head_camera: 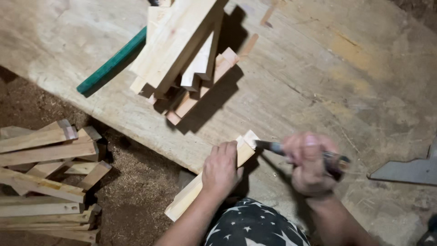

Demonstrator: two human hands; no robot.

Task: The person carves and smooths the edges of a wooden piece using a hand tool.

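Observation:
My left hand (221, 167) presses down on a pale wooden stick (246, 146) that lies slanted over the front edge of a worn wooden workbench (318, 77). My right hand (309, 161), a little blurred, grips the handle of a chisel (273, 146). The chisel's dark blade touches the notched upper end of the stick. The lower end of the stick (182, 205) hangs past the bench edge.
A stack of similar wooden pieces (182, 50) leans together at the back of the bench, beside a green flat bar (111, 61). More cut sticks (45, 177) are piled on the sawdust floor at left. A grey metal square (409, 171) lies at right.

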